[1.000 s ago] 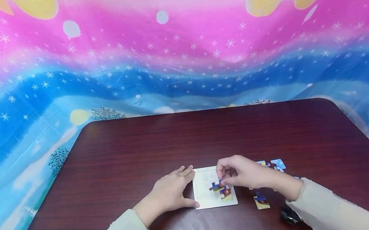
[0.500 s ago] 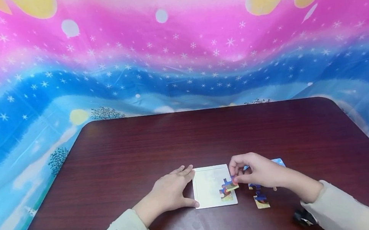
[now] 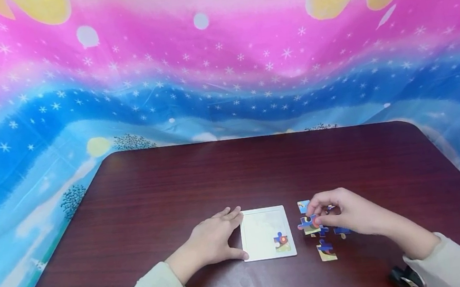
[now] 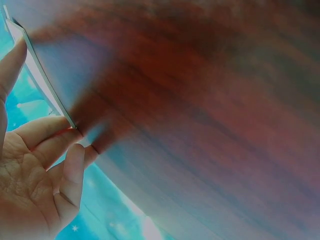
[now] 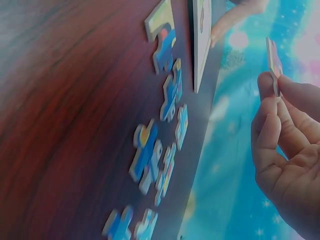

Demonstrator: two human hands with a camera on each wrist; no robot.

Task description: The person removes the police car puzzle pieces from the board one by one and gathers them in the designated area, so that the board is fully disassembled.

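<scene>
My left hand (image 3: 213,239) rests at the left side of a square white puzzle tray (image 3: 261,223), thumb and outstretched fingers touching its edge near the two left corners. One jigsaw piece (image 3: 282,242) with a red spot lies in the tray's lower right corner. To the right of the tray, my right hand (image 3: 342,213) pinches a blue, red and yellow jigsaw piece (image 3: 308,225) between thumb and fingers, above the loose pieces. In the right wrist view this pinched piece (image 5: 274,65) shows edge-on, raised off the table.
Several loose jigsaw pieces lie right of the tray, among them a yellow-and-blue piece (image 3: 326,250) nearest the front and a light-blue piece (image 3: 304,206) at the back. A black object (image 3: 403,277) sits by the right sleeve. A patterned curtain (image 3: 220,68) hangs behind the brown table (image 3: 200,180).
My right hand has carried the pinched jigsaw piece rightward, from over the tray to above the loose pieces. The left hand, the tray and the piece in its corner have stayed put.
</scene>
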